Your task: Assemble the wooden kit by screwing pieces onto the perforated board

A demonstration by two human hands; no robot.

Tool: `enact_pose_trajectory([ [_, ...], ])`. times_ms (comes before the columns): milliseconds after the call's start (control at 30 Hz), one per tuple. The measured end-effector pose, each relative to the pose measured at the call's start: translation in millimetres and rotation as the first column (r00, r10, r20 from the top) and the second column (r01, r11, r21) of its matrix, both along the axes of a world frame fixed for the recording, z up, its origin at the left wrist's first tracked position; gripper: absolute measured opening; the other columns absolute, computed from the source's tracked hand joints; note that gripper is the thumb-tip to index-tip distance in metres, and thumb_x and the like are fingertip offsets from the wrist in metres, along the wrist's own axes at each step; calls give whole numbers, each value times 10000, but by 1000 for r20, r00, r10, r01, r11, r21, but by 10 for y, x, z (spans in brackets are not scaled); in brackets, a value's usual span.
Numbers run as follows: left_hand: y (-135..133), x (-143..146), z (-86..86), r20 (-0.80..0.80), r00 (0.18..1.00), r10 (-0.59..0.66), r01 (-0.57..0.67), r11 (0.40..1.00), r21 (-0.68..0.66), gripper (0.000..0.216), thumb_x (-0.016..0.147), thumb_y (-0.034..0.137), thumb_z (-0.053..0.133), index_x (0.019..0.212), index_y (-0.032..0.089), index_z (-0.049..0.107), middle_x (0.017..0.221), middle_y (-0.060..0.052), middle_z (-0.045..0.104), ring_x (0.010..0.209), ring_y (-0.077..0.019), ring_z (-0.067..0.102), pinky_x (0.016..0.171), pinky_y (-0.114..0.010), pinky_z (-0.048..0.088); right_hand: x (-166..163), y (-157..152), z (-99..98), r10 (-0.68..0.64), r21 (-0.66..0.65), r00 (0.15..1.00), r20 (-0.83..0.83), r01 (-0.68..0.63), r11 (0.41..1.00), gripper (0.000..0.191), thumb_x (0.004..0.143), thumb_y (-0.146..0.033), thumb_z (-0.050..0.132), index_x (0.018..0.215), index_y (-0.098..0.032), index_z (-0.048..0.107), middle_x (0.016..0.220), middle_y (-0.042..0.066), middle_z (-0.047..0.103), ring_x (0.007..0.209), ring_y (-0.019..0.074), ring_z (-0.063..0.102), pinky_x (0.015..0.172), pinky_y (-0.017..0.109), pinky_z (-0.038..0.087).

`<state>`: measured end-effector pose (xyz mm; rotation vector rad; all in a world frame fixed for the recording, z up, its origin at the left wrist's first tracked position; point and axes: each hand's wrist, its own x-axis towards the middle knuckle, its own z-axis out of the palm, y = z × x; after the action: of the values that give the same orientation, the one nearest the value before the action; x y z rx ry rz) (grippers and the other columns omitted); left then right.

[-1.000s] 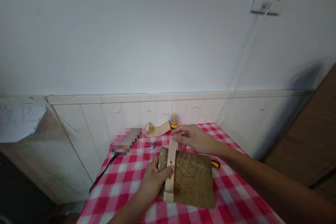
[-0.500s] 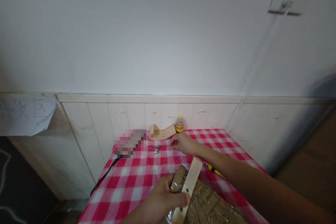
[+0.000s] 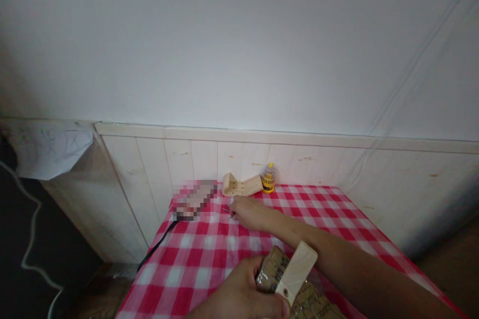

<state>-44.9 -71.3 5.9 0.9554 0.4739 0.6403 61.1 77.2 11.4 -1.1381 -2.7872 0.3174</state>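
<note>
My left hand [image 3: 243,291] is closed round a pale wooden strip [image 3: 298,270] with a hole in it, together with a brown plastic-wrapped pack [image 3: 275,271], near the bottom edge of the view. My right hand [image 3: 250,212] is stretched out to the far side of the table. Its fingertips rest on a small heap of dark screws [image 3: 226,208] on the red-and-white checked cloth [image 3: 209,249]. Whether it holds a screw is hidden. A curved wooden piece [image 3: 241,187] and a small yellow bottle [image 3: 268,179] lie just behind the screws.
A blurred-out object [image 3: 194,199] lies at the table's far left corner, with a black cable [image 3: 155,249] running off the left edge. White panelling [image 3: 299,159] backs the table. A sheet of paper [image 3: 48,147] hangs at the left. White cords run down the wall at the right.
My right hand let go of the wooden strip and reached forward to the screws. My left hand drew the strip and pack nearer to me and tilted them. The view swung left.
</note>
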Motion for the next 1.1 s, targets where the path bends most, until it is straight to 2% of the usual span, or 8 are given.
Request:
enact_pose_trajectory([
  [167, 2, -8, -7, -3, 1000, 11, -12, 1000, -6, 356, 639, 260, 857, 969, 175, 755, 827, -8, 659, 694, -129, 538, 651, -220, 411, -50, -171, 13, -8, 60, 999, 39, 6, 998, 301, 792, 71, 552, 1027, -67, 680, 1114, 213, 686, 1061, 305, 647, 893, 391, 507],
  [267, 1, -7, -14, -26, 999, 48, -48, 999, 1, 348, 626, 261, 877, 937, 172, 750, 774, 4, 647, 653, -118, 521, 628, -215, 398, -22, -226, 39, -38, 75, 999, 2, 38, 996, 294, 829, 59, 520, 1044, -97, 644, 1173, 206, 659, 1122, 300, 612, 936, 398, 493],
  [467, -21, -22, -51, -30, 999, 41, -40, 998, 40, 325, 672, 305, 868, 936, 163, 744, 796, -10, 666, 662, -128, 559, 648, -227, 418, 302, -251, 202, -178, 69, 969, -170, 192, 979, 244, 877, 27, 492, 992, -158, 601, 1020, 111, 693, 916, 218, 641, 804, 331, 507],
  [633, 11, -14, -120, -84, 981, 175, -167, 982, 89, 349, 682, 391, 864, 916, 161, 744, 808, -40, 706, 705, -186, 636, 678, -265, 473, 766, -507, 450, -318, 63, 884, -342, 359, 931, 125, 934, -98, 543, 860, -180, 602, 881, 66, 690, 823, 198, 632, 741, 315, 499],
  [733, 28, 13, -89, -54, 964, 260, -256, 964, 73, 438, 663, 425, 876, 975, 153, 731, 859, -68, 737, 751, -222, 675, 718, -295, 504, 1036, -824, 622, -378, 64, 826, -419, 442, 895, 210, 1014, -221, 453, 875, -183, 606, 815, 56, 683, 764, 198, 640, 671, 308, 506],
  [833, 16, 41, -32, -34, 943, 331, -329, 943, 51, 512, 650, 453, 881, 1019, 143, 709, 896, -90, 754, 779, -245, 696, 749, -322, 525, 1179, -1243, 724, -440, 36, 707, -553, 548, 836, 129, 959, -248, 529, 941, -191, 643, 806, 52, 702, 735, 207, 672, 653, 315, 541],
  [967, -10, 56, -39, -77, 901, 427, -420, 903, 90, 516, 657, 481, 865, 1010, 139, 710, 880, -89, 759, 768, -248, 699, 718, -316, 532, 1034, -1880, 572, -358, 149, 679, -640, 568, 810, 195, 959, -239, 526, 974, -257, 719, 894, 63, 760, 807, 229, 728, 710, 341, 603],
  [1100, -10, 56, -99, -113, 873, 474, -455, 876, 162, 469, 697, 474, 837, 1005, 143, 711, 885, -86, 764, 766, -244, 696, 693, -305, 531, 636, -2344, 115, -244, 210, 636, -732, 552, 807, 242, 977, -264, 543, 1090, -335, 745, 928, 45, 798, 808, 230, 773, 681, 303, 648],
])
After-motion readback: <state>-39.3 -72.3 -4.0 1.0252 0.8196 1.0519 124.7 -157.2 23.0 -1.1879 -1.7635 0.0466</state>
